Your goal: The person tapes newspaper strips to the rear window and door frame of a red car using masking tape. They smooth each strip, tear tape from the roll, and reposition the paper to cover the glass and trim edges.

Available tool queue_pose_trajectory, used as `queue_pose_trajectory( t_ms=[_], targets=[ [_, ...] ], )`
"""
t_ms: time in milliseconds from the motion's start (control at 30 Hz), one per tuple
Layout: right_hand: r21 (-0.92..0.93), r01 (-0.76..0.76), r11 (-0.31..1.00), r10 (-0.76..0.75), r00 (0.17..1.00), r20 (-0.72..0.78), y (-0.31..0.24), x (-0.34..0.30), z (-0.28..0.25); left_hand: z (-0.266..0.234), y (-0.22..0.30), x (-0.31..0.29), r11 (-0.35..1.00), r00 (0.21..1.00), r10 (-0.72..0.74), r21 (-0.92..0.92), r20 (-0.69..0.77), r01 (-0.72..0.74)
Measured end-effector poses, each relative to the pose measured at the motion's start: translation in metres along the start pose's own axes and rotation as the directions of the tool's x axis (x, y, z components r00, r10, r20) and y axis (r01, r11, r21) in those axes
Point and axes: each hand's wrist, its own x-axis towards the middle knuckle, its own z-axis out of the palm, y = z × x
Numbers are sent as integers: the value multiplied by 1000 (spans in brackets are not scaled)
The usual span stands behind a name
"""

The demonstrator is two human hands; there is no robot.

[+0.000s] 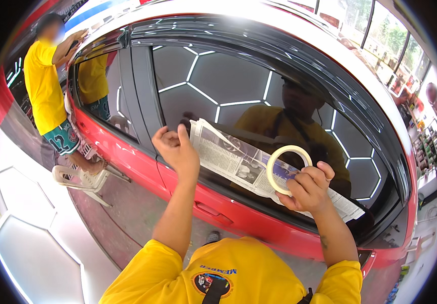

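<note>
Cream tape roll [270, 175] sits in our R hand [307, 188], fingers curled round its R side & thumb at the lower rim, pinching it w/ the hole facing us. Our L hand [178, 149] is raised, fingers half curled, thumb standing apart; can't tell if any tape is stuck there.

Newspaper [228, 157] lies slantwise along the bottom of the dark side window [203, 71], from nr our L hand to past the R one. Roll is in front of it; can't tell if they touch. Thin pale strip [239, 145] crosses the paper twd the roll, tape or fold unclear.

Below that we've got the red door [259, 223] w/ its handle [213, 214], then our yellow shirt [249, 263]. Glass mirrors hex. light lines [241, 103] & a yellow-shirted reflection [299, 121].

Farther L, a co-worker [46, 86] in yellow top & green shorts has hands up nr the car's roof edge, one foot apparently on a white plastic chair [92, 186]. Far R, cluttered shelves [426, 157], items too small to ID.
</note>
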Motion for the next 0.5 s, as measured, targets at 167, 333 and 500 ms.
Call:
queue_pose_trajectory(
  t_ms=[167, 333, 500],
  targets=[
    [-24, 13, 1000, -13, 1000, -2, 2, 4, 0, -2, -21, -31, 527, 486, 714, 71, 504, -847],
    [-42, 70, 997, -65, 992, 106, 2, 1, -11, 7, -36, -41, 565, 557, 530, 224, 639, -794],
    [-191, 100, 977, -57, 975, 216, -17, 15, -71, 10, -33, -42, 521, 542, 555, 245, 631, -818]
  ],
)
